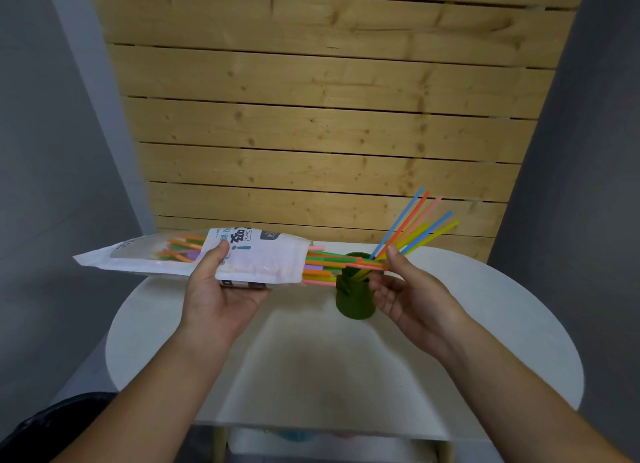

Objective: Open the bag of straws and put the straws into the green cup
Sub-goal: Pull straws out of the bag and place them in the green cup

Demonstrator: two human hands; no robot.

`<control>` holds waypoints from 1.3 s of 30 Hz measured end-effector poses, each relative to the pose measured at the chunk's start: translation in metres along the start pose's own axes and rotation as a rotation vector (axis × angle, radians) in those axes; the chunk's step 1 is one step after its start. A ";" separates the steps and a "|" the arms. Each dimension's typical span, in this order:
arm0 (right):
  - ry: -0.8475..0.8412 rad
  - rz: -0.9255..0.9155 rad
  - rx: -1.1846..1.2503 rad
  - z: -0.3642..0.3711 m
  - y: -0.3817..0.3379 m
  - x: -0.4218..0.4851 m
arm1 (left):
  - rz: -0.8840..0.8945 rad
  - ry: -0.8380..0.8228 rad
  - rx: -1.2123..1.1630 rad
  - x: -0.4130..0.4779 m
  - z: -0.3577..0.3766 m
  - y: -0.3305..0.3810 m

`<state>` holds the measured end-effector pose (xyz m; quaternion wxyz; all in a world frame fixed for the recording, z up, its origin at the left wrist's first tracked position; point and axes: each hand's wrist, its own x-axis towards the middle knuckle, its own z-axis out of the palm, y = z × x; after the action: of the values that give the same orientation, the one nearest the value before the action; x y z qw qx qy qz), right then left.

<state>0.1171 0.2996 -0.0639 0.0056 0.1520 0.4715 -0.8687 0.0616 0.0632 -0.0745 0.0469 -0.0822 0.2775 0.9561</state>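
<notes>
My left hand grips a white bag of straws around its middle and holds it level above the table, its open mouth pointing right. Several coloured straws stick out of that mouth, over the green cup. The cup stands upright on the white table and holds several straws that fan out up and to the right. My right hand is just right of the cup, thumb and fingers pinching the tips of the straws that poke out of the bag.
A wall of pale wooden slats rises behind the table, with grey walls on both sides. The table's front edge is near me, with a shelf below it.
</notes>
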 end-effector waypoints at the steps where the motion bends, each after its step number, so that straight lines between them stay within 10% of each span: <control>1: -0.006 -0.002 0.020 0.001 0.003 0.000 | -0.001 0.000 -0.005 0.000 0.000 0.000; 25: 0.077 -0.059 0.254 0.036 0.030 0.016 | -0.021 -0.018 0.001 -0.002 0.001 -0.012; 39: 0.260 -0.527 -0.168 -0.013 -0.030 0.007 | -0.008 0.037 -0.055 0.008 -0.007 0.000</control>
<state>0.1096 0.3281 -0.0476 -0.2677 0.1334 0.5617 -0.7714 0.0549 0.0597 -0.0819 0.0432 -0.1024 0.2517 0.9614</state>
